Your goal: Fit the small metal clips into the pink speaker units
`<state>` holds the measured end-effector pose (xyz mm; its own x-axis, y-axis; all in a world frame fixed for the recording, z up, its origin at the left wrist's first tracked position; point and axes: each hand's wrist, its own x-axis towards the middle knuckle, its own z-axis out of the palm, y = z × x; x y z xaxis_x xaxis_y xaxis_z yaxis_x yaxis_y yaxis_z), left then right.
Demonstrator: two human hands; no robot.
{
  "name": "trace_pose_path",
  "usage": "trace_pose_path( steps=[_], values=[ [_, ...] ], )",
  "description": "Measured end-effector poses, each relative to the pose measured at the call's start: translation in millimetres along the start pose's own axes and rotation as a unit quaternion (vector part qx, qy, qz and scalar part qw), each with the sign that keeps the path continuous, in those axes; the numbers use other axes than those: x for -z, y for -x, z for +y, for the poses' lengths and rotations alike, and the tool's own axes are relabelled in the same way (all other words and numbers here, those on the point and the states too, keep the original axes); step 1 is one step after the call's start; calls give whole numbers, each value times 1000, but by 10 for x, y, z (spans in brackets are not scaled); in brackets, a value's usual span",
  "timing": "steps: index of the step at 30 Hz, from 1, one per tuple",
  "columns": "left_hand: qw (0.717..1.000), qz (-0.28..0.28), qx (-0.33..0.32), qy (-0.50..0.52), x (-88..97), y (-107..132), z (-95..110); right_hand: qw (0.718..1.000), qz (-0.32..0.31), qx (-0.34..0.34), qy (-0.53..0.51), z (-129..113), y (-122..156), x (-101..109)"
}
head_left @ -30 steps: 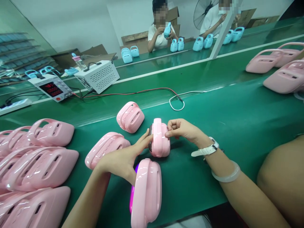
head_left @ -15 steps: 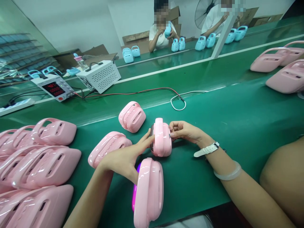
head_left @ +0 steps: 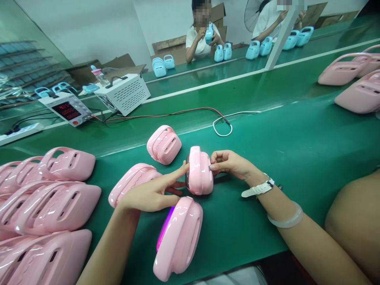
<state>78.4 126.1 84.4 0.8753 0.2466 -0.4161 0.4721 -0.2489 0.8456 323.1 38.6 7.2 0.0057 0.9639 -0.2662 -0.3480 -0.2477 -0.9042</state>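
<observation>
Hands are working one pink unit (head_left: 199, 171) standing on edge in the middle of the green bench (head_left: 297, 150). The right hand (head_left: 230, 164) is pinching at its right face, fingers curled in tight on something too small to make out, while the left hand (head_left: 151, 192) is lying half open, index finger stretched out and touching the unit's dark left face, gripping nothing. Nearer the camera a second unit (head_left: 178, 237) is tilting on the bench, a magenta light glowing along its left edge, just under the left hand but seemingly not held. Judging by the layout, the work is sitting somewhere in the middle of a batch: a crowd of pink shells (head_left: 50, 206) is lying packed at the far left, two more (head_left: 164, 144) are resting just behind and beside the hands, and a smaller group (head_left: 356, 91) is sitting far right. Which pile is finished, I cannot tell. A red-and-black lead (head_left: 166, 115) is running from the power supply (head_left: 67, 110) and ending near a white cable loop (head_left: 222, 128), connected to no unit. Across the line, other people are handling blue units (head_left: 222, 52).
</observation>
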Motion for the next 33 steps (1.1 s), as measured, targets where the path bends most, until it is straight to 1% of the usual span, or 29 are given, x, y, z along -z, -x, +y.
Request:
trace_pose_path(
  steps=[1,3,5,6,9,13,16,18,19,21,23,24,25,26,28,30,33],
  values=[
    [1000,17,11,11,-22,-9,21,1000,5,2,1,-1,7,-4],
    [997,69,24,39,-86,-39,69,1000,16,5,4,-4,22,-7],
    [992,115,14,58,-160,-75,115,1000,26,7,5,-7,31,-6],
    [990,127,4,60,-193,-92,133,1000,29,8,5,-8,34,-7],
    [989,139,-24,36,-251,-124,154,999,31,9,5,-11,31,-24],
    [988,147,-45,-18,-240,-124,152,1000,24,20,-4,-16,26,-76],
    [988,140,-43,-50,-223,-120,187,999,10,31,-12,-44,38,-81],
    [985,154,-37,-61,-222,-140,220,999,-4,35,-7,-78,52,-44],
    [982,175,-35,-58,-224,-164,230,999,-9,38,-4,-96,60,-15],
    [970,238,-44,-31,-226,-252,226,998,-11,54,4,-126,76,51],
    [948,313,-63,13,-224,-382,183,997,-4,80,14,-140,88,102],
    [937,341,-66,37,-223,-455,152,995,1,94,20,-140,92,116],
    [931,355,-62,64,-223,-524,117,994,5,105,26,-136,94,121],
    [928,358,-51,94,-225,-584,83,993,7,115,32,-130,94,117],
    [928,339,-34,151,-236,-666,21,991,6,125,44,-115,92,93],
    [931,310,-43,186,-249,-696,-24,991,3,126,55,-99,86,61],
    [934,292,-59,197,-252,-693,-68,990,1,121,72,-81,76,29]
  ],
)
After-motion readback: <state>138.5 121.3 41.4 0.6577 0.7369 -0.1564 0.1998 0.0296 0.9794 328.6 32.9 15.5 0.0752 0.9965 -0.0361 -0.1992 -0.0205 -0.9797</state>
